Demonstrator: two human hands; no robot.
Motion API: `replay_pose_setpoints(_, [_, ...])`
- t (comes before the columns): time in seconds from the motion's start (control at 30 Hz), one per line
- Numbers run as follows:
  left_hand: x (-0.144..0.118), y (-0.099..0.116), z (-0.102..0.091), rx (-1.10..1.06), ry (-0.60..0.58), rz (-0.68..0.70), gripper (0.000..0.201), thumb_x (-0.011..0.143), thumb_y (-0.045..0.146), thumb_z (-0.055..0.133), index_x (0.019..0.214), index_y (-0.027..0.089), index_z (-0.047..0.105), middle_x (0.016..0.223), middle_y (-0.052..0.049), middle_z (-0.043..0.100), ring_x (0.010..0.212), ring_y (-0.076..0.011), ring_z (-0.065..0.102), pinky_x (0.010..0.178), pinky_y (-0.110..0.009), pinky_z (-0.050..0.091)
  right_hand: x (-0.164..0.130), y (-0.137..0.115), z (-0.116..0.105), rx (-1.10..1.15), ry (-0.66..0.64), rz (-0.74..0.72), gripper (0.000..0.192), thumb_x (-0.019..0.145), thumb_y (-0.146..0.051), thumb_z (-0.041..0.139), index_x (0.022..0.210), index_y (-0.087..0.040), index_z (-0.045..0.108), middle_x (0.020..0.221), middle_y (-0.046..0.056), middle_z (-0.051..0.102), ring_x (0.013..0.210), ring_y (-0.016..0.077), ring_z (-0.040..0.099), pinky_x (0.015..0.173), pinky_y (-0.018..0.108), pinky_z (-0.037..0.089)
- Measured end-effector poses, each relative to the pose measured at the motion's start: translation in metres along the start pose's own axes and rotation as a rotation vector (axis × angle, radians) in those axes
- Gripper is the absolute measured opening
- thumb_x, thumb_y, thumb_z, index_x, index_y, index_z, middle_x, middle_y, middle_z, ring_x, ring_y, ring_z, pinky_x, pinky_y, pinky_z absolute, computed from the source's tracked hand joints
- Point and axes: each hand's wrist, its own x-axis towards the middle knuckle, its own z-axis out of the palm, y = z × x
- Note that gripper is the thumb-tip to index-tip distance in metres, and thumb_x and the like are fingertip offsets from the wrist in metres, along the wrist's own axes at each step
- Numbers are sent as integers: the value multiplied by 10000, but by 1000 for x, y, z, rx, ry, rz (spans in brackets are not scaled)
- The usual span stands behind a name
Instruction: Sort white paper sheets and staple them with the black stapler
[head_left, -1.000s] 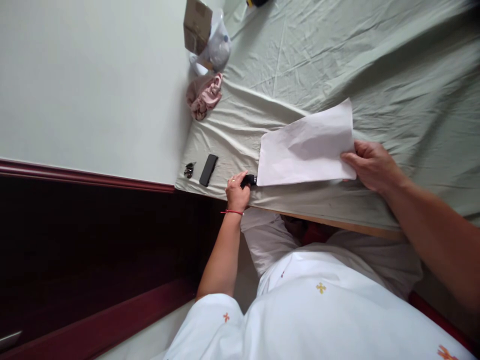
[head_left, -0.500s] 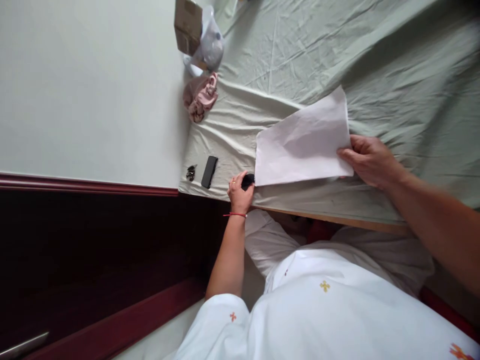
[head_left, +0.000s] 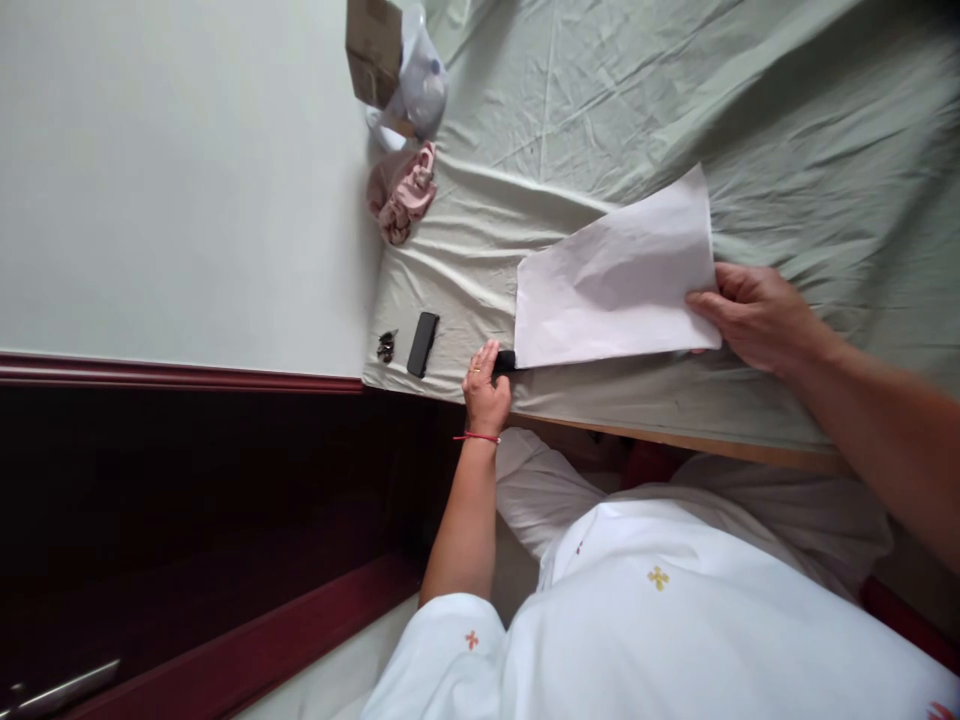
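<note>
since a second ago my left hand (head_left: 486, 385) has flattened beside the small black object (head_left: 505, 361) at the paper sheet (head_left: 615, 280)'s 8 o'clock corner, gripping nothing i can see, while my right hand (head_left: 757, 315) pinches the 3 o'clock edge, so i'd keep the sheet taut.

a sheet of paper (head_left: 616, 275) lies on the bed (head_left: 787, 120), near its front edge. the right hand (head_left: 761, 315) grips the paper's right edge; the left hand (head_left: 486, 385) rests at its lower left corner, touching a small dark object (head_left: 505, 361) partly tucked under the paper. left of that hand a phone (head_left: 422, 344) lies on the bed, with a bunch of keys (head_left: 385, 345) just beside it further left. behind them sits a crumpled cloth (head_left: 401, 190), and behind that a plastic bag (head_left: 420, 85) with a cardboard box (head_left: 373, 48) against it.
</note>
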Motion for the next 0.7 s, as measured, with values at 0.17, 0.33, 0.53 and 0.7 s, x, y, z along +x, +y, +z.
replay_pose_setpoints(0.17, [-4,4,0,45,-41,-21,830,771,14,519,1557,252,637,1632,-55,607,1569,-239,518,1375,-452,329,1,3,-2,15,-17,-19,190,897,-49,572,899,-160,727,682,5,679,495,110,550,401,196,476])
replay_pose_setpoints(0.33, [-10,14,3,112,-49,-58,881,760,1,508,1591,279,600,1658,-44,579,1596,-240,483,1370,-473,323,1,4,-3,21,-20,-10,156,885,-61,589,878,-159,710,676,8,679,485,119,562,379,207,484])
replay_pose_setpoints(0.53, [-14,28,6,258,-75,-127,869,804,-12,503,1627,262,557,1705,-56,509,1638,-260,417,1361,-480,326,2,4,-5,22,-45,3,89,865,-126,625,875,-175,699,694,15,685,495,130,571,397,224,500])
replay_pose_setpoints(0.7, [-14,32,4,304,-90,-113,848,816,-16,480,1620,240,566,1707,-68,506,1633,-253,425,1352,-459,345,3,9,-9,-51,-63,7,112,868,-222,632,947,-188,704,749,32,704,544,144,567,438,242,475])
